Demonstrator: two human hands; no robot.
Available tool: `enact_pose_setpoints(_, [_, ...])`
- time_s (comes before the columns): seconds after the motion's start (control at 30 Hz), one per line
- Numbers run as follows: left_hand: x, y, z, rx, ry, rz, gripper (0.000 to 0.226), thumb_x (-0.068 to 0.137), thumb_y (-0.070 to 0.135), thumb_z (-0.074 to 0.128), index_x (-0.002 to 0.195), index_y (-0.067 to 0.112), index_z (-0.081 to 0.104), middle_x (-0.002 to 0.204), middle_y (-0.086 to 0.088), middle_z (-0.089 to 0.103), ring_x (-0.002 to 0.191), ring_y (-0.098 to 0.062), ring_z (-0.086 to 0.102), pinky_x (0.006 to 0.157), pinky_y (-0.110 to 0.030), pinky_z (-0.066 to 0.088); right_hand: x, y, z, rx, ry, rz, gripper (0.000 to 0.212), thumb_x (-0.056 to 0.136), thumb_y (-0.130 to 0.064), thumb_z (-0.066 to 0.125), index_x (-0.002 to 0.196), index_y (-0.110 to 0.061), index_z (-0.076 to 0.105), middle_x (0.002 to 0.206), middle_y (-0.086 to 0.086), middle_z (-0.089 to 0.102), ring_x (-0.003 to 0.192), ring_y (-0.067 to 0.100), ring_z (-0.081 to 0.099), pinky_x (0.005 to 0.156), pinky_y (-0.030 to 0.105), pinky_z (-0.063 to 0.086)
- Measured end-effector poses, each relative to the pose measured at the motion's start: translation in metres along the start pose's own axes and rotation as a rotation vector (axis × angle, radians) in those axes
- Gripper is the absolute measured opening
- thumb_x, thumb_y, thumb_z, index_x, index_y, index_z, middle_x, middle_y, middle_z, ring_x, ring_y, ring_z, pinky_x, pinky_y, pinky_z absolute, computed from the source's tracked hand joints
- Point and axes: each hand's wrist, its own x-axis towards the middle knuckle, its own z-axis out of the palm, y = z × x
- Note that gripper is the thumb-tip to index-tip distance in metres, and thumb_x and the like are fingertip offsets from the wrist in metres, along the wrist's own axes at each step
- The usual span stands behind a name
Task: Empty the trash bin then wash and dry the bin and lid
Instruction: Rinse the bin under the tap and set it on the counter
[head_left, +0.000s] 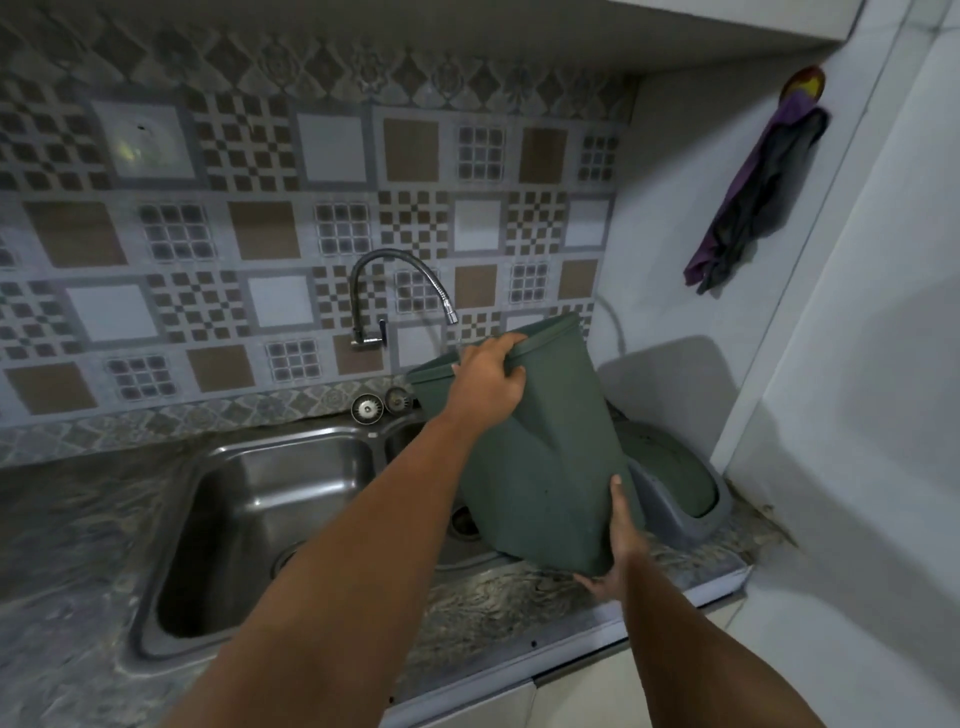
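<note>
The green trash bin (545, 457) is held tilted above the right basin of the double steel sink (270, 514), its open mouth turned toward the faucet (395, 291). The left hand (488, 379) grips the bin's rim with curled fingers; the right hand (621, 540) holds its base, thumb pressed on the wall, fingers curled underneath. Just right of the bin, the grey-and-green lid (680, 483) leans on the countertop (519, 582), partly hidden by the bin. The bin covers most of the right basin. Behind the bin's left side, two sink strainers (382, 404) stand at the tiled wall. A dark cloth (753, 202) hangs far to the right.
</note>
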Motion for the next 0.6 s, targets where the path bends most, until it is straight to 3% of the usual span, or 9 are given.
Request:
enact_pose_setpoints(0.07, [-0.004, -0.001, -0.009, -0.026, -0.042, 0.014, 0.040, 0.089, 0.034, 0.057, 0.128, 0.031, 0.060, 0.125, 0.003, 0.063, 0.126, -0.027, 0.047, 0.111, -0.057, 0.039, -0.009, 0.008, 0.003, 0.041, 0.044, -0.019, 0.141, 0.035, -0.094, 0.078, 0.152, -0.026, 0.040, 0.145, 0.012, 0.056, 0.105, 0.039, 0.062, 0.083, 0.057, 0.059])
enact_pose_setpoints(0.13, [-0.010, -0.006, -0.015, -0.070, -0.056, 0.029, 0.019, 0.086, 0.044, 0.065, 0.104, 0.040, 0.060, 0.109, 0.006, 0.066, 0.111, -0.022, 0.057, 0.100, -0.052, 0.050, -0.011, 0.019, 0.001, 0.082, 0.055, -0.049, 0.141, 0.033, -0.092, 0.082, 0.152, -0.028, 0.041, 0.145, 0.013, 0.055, 0.113, 0.042, 0.060, 0.090, 0.065, 0.055])
enact_pose_setpoints(0.2, [-0.016, -0.015, -0.021, -0.085, -0.058, 0.028, 0.028, 0.078, 0.058, 0.069, 0.091, 0.039, 0.053, 0.101, 0.005, 0.065, 0.099, -0.021, 0.062, 0.090, -0.048, 0.055, -0.010, 0.031, -0.002, 0.116, 0.077, -0.071, 0.143, 0.031, -0.089, 0.086, 0.152, -0.027, 0.042, 0.144, 0.013, 0.056, 0.119, 0.046, 0.059, 0.091, 0.072, 0.052])
enact_pose_setpoints(0.3, [-0.024, -0.020, -0.030, -0.094, -0.029, 0.032, 0.037, 0.078, 0.055, 0.076, 0.087, 0.026, 0.054, 0.092, 0.003, 0.065, 0.087, -0.018, 0.064, 0.078, -0.043, 0.057, -0.023, 0.042, 0.001, 0.151, 0.110, -0.136, 0.140, 0.036, -0.085, 0.089, 0.151, -0.020, 0.045, 0.142, 0.014, 0.059, 0.118, 0.044, 0.062, 0.090, 0.071, 0.053])
enact_pose_setpoints(0.47, [-0.030, -0.030, -0.043, -0.108, -0.006, -0.056, 0.047, 0.072, 0.059, 0.082, 0.079, 0.021, 0.056, 0.079, 0.007, 0.065, 0.076, -0.014, 0.064, 0.063, -0.034, 0.051, -0.051, 0.049, 0.015, 0.198, 0.197, -0.231, 0.114, 0.068, -0.065, 0.086, 0.157, -0.017, 0.033, 0.149, 0.016, 0.050, 0.119, 0.040, 0.057, 0.100, 0.066, 0.052])
enact_pose_setpoints(0.6, [-0.033, -0.040, -0.045, -0.195, 0.041, -0.140, 0.062, 0.059, 0.076, 0.077, 0.085, 0.020, 0.067, 0.082, 0.006, 0.073, 0.077, -0.014, 0.070, 0.072, -0.043, 0.061, -0.046, 0.048, 0.014, 0.141, 0.221, -0.307, 0.132, 0.045, -0.074, 0.094, 0.152, -0.017, 0.042, 0.144, 0.008, 0.057, 0.122, 0.037, 0.061, 0.100, 0.063, 0.054])
